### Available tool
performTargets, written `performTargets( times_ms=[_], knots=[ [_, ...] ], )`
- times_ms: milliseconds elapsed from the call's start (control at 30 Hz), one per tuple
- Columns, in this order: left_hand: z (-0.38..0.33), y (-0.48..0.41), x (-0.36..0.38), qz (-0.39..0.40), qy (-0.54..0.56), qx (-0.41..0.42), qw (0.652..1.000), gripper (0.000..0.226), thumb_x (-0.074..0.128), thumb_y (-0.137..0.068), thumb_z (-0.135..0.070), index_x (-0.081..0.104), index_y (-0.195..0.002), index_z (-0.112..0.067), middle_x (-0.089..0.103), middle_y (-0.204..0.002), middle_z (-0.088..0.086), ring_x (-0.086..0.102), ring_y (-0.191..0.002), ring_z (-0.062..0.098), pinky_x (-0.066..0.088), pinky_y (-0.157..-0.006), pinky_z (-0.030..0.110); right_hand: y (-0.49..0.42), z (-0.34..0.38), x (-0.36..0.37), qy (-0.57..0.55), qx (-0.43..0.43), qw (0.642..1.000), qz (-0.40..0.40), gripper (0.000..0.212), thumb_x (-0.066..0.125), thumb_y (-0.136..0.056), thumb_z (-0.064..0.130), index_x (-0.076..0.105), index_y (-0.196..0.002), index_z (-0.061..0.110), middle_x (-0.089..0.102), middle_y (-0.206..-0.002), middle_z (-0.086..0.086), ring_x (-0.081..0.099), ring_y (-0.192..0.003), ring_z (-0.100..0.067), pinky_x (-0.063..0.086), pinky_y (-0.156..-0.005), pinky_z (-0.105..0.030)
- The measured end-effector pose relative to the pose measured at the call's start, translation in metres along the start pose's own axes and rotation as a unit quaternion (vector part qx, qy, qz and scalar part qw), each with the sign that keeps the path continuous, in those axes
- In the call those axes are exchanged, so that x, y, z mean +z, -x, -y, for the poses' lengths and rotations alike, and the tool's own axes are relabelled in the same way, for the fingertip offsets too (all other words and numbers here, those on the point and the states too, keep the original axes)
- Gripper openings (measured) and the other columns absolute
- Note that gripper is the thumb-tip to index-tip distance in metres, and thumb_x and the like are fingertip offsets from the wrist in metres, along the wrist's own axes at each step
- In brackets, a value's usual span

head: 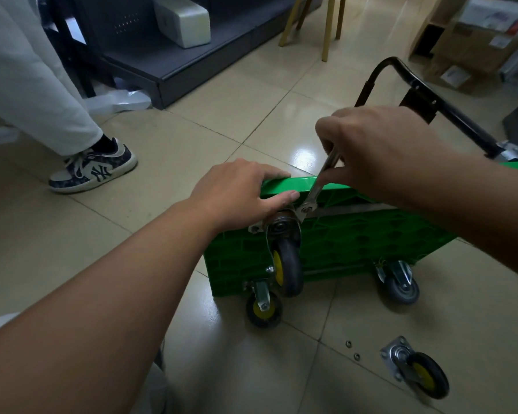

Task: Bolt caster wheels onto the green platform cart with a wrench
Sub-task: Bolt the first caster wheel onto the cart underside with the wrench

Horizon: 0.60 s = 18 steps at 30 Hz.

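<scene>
I take the green ribbed plastic platform cart (341,243) as my landmark: it stands on its long edge on the tiled floor, underside toward me, black tubular handle (413,82) folded out behind it. My right hand (380,150) is closed around the shank of a slim steel wrench (317,186), whose head sits on a bolt (306,209) at the cart's upper near corner. My left hand (240,192) lies half-curled over the cart's top edge, thumb just above the mounting plate of the black-and-yellow caster wheel (286,268) being fixed; it steadies the cart and clasps nothing.

Two more casters are already on the cart's lower edge, one at the near corner (263,307) and a grey one (399,283) further along. A fourth, loose caster (416,367) lies on the floor below the cart, with two small washers or nuts (353,350) beside it.

To do this well, I judge the wrench should stay square and fully seated on the bolt, turned in short arcs while the left hand braces the cart against tipping.
</scene>
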<state>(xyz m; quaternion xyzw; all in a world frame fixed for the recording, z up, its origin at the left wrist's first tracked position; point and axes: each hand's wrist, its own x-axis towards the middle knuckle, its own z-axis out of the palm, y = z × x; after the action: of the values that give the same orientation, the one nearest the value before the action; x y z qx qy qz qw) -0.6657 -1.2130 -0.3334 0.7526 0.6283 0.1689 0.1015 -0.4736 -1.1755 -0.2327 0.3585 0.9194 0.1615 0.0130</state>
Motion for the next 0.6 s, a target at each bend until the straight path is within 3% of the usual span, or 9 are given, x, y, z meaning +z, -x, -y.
performTargets(
  times_ms=[200,300,467,600],
  knots=[
    [-0.007,-0.002,0.009,-0.044,-0.014,-0.033,0.998,0.056,0.058,-0.080,-0.081,0.068,-0.121,-0.044,0.073,-0.100,-0.012,0.064,-0.086,0.016,0.046,-0.068,0.032,-0.006,0.009,0.000,-0.022,-0.028,0.999,0.000,0.044,0.081,-0.080,0.034,0.041,-0.089,0.020,0.054,-0.090,-0.002,0.052,-0.077,-0.023,0.049,-0.062,-0.041],
    [-0.012,-0.005,0.013,-0.065,-0.027,-0.049,0.996,0.057,0.058,-0.078,-0.082,0.070,-0.116,-0.041,0.071,-0.092,-0.010,0.062,-0.082,0.017,0.041,-0.064,0.031,-0.005,0.003,0.004,-0.046,-0.012,0.999,-0.004,0.043,0.082,-0.079,0.035,0.043,-0.089,0.019,0.053,-0.090,0.000,0.051,-0.078,-0.022,0.049,-0.063,-0.040],
    [-0.016,-0.007,0.020,-0.085,-0.063,-0.074,0.992,0.070,0.049,-0.071,-0.094,0.066,-0.113,-0.040,0.068,-0.089,-0.009,0.062,-0.080,0.016,0.042,-0.064,0.030,0.004,-0.015,0.017,-0.105,0.045,0.993,-0.019,0.043,0.082,-0.074,0.046,0.055,-0.091,0.018,0.056,-0.089,0.000,0.055,-0.079,-0.022,0.055,-0.066,-0.045],
    [-0.018,-0.007,0.019,-0.082,-0.063,-0.072,0.992,0.071,0.049,-0.070,-0.095,0.065,-0.111,-0.038,0.067,-0.087,-0.010,0.061,-0.079,0.015,0.044,-0.065,0.030,0.007,-0.019,0.018,-0.100,0.030,0.993,-0.056,0.037,0.081,-0.076,0.038,0.056,-0.091,0.016,0.058,-0.089,-0.002,0.054,-0.078,-0.022,0.055,-0.065,-0.045]
  ],
)
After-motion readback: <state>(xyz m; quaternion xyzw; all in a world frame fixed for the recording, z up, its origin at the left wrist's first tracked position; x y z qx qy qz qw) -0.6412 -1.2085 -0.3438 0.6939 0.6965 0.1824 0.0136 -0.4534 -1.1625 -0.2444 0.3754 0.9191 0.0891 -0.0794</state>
